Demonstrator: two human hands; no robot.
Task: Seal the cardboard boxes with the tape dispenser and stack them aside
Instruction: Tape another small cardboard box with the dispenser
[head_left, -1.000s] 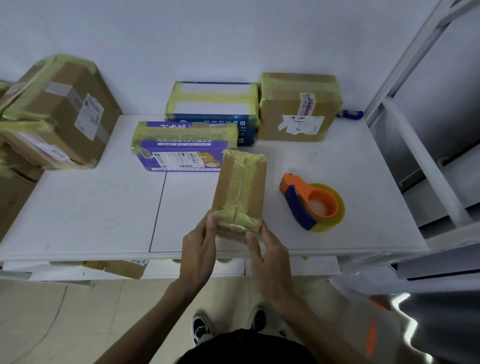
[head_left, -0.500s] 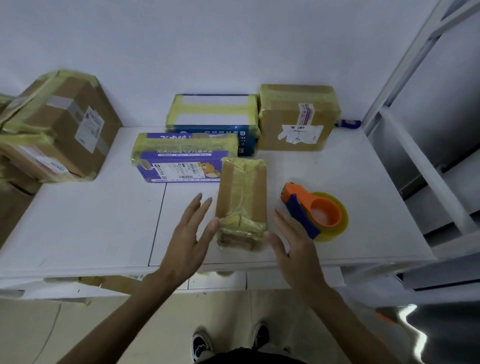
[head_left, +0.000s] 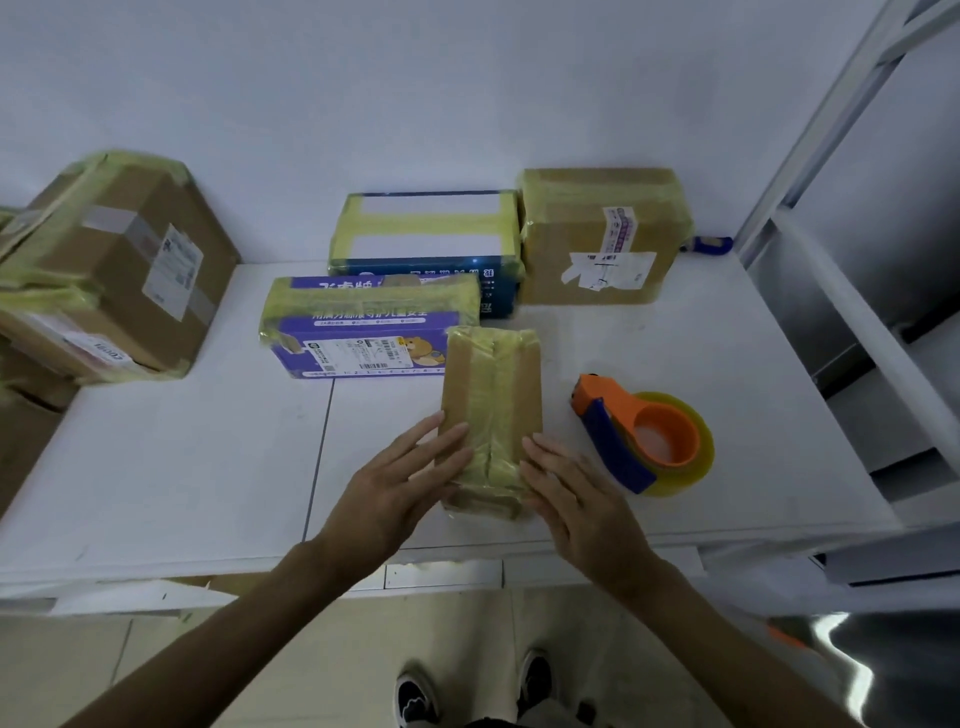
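Observation:
A small brown cardboard box (head_left: 493, 395) wrapped in yellow tape lies near the front edge of the white table (head_left: 182, 467). My left hand (head_left: 400, 483) lies with straight fingers against the box's left side. My right hand (head_left: 576, 499) presses flat against its right side. Both hands touch the box without curling round it. The orange and blue tape dispenser (head_left: 641, 441), loaded with a yellow roll, lies on the table to the right of the box.
Behind stand a purple taped box (head_left: 363, 332), a blue-and-white taped box (head_left: 426, 234) and a brown taped box (head_left: 602, 239). Large taped cartons (head_left: 104, 260) are stacked at the left. A white metal frame (head_left: 852, 291) rises on the right.
My hands left the box's near end, spread apart, then closed in flat on its two sides. The box stayed in place.

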